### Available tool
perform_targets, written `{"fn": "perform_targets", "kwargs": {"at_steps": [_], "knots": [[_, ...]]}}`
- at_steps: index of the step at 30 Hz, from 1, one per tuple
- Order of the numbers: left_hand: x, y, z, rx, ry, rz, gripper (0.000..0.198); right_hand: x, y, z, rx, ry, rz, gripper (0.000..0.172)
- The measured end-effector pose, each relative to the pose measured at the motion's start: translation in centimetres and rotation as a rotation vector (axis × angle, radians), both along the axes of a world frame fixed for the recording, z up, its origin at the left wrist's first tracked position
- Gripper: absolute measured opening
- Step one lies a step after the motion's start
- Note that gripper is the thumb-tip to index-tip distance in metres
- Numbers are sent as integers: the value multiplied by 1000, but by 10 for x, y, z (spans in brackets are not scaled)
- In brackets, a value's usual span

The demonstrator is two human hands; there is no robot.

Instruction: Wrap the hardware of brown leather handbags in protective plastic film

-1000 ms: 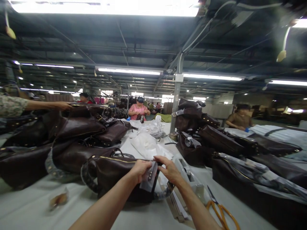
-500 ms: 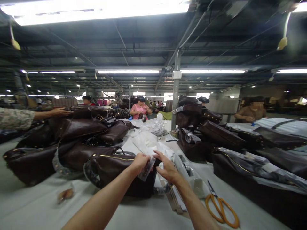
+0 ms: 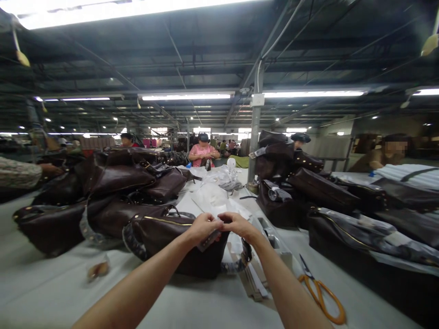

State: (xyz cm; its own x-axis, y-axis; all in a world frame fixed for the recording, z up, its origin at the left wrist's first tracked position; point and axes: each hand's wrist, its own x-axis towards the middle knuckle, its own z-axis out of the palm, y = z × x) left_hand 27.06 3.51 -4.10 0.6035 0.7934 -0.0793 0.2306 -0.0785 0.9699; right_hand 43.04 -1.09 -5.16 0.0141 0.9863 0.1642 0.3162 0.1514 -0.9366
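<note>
A dark brown leather handbag (image 3: 161, 240) with a gold zip stands on the white table (image 3: 48, 292) in front of me. At its right upper corner my left hand (image 3: 203, 227) and my right hand (image 3: 236, 224) meet, both pinched on a small clear plastic wrap (image 3: 207, 238) that covers a studded strap end. The fingers of both hands are closed on that plastic. The bag's strap, wrapped in plastic, hangs down at the right side.
Orange-handled scissors (image 3: 320, 294) lie at the right near my right forearm. Piles of brown handbags (image 3: 116, 183) fill the left and right (image 3: 322, 192). White plastic sheets (image 3: 212, 196) lie behind. A co-worker's sleeved arm (image 3: 20, 172) reaches in at the left; other people sit farther off.
My hands have drawn closer together and risen slightly on the plastic piece. The co-worker's arm at the left has pulled back. The camera has shifted a little.
</note>
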Motion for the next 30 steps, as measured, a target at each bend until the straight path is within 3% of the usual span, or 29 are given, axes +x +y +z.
{"fn": "perform_targets", "kwargs": {"at_steps": [3,6,9,11,15,17,22,30], "knots": [[-6,-1,1,-15,-1,-26,27,2,0,7,-65,30,33,38],[-7,0,1,132,71,8,29,1,1,14,-105,52,80,26],[-7,-1,5,271,149,28,31,-1,2,16,-106,74,115,24],[-9,-5,11,240,171,34,30,-2,1,14,-85,92,117,26],[-14,-10,24,-31,196,-86,16,-4,-1,11,-26,110,74,31],[-16,-10,28,-79,211,-102,12,-5,-3,12,-2,98,54,33],[-15,-7,28,21,267,-60,7,-5,-7,15,13,37,72,39],[-14,-4,34,215,369,-6,1,-7,3,3,73,1,31,23]]}}
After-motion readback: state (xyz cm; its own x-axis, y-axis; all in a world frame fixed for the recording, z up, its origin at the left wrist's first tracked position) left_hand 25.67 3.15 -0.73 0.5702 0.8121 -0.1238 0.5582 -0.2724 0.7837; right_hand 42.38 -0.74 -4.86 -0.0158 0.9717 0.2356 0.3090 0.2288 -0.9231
